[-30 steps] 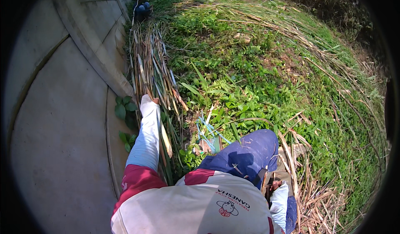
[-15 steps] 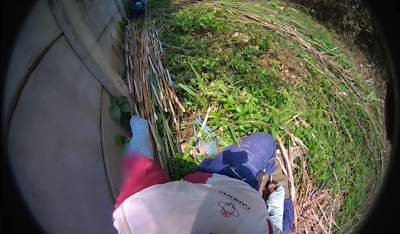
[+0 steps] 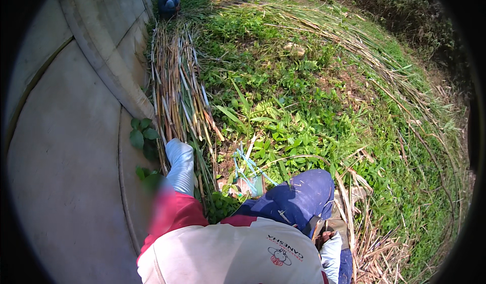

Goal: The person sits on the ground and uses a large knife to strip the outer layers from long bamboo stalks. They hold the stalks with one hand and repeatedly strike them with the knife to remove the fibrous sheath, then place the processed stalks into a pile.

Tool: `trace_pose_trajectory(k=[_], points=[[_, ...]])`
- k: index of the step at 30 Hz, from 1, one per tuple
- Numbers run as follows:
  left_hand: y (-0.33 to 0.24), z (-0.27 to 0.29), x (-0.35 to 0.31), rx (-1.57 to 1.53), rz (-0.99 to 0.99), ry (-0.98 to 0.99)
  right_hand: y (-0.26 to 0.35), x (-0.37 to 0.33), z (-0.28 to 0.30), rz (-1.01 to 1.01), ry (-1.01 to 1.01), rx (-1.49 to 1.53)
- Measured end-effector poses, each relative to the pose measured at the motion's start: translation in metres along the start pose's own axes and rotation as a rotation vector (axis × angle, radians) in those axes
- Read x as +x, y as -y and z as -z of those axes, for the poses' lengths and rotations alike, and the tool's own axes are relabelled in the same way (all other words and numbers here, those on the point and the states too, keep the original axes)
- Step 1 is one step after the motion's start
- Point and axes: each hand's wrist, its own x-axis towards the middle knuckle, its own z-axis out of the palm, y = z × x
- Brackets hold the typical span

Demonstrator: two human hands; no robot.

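My left arm, in a red shirt with a pale blue over-sleeve, reaches forward to the near end of a long pile of cut cane-like stalks. The sleeve's end rests over the stalks, and the fingers of my left hand are hidden there. Low on the right, beside my bent knee in blue trousers, my right hand shows partly out of a pale sleeve. Its fingers look curled round something narrow and dark, too small and shaded to name. Light blue plastic strips lie on the ground between the stalks and my knee.
A curved concrete wall runs along the left. Green weeds cover the middle ground. More long stalks lie in an arc at the far right. Dry husks lie at the lower right. Another person crouches far off by the wall.
My left sleeve has shifted right and further over the stalks. My right hand has moved slightly left and down. The far person has raised an arm.
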Motion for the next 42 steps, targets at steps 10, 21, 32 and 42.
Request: trace_pose_trajectory(k=[10,21,32,42], points=[[-0.003,0.031,-0.057,-0.116,-0.18,-0.066,-0.029,0.014,0.0,0.073,0.027,0.017],[0.03,0.077,0.025,-0.277,-0.137,-0.176,-0.007,0.009,0.0,-0.04,0.063,0.075],[-0.09,0.046,-0.002,-0.586,-0.572,-0.106,-0.004,0.015,-0.007,0.03,-0.016,-0.09],[-0.224,0.062,-0.185,-0.3,-1.355,0.269,-0.044,0.03,0.111,0.472,-0.535,-0.449]])
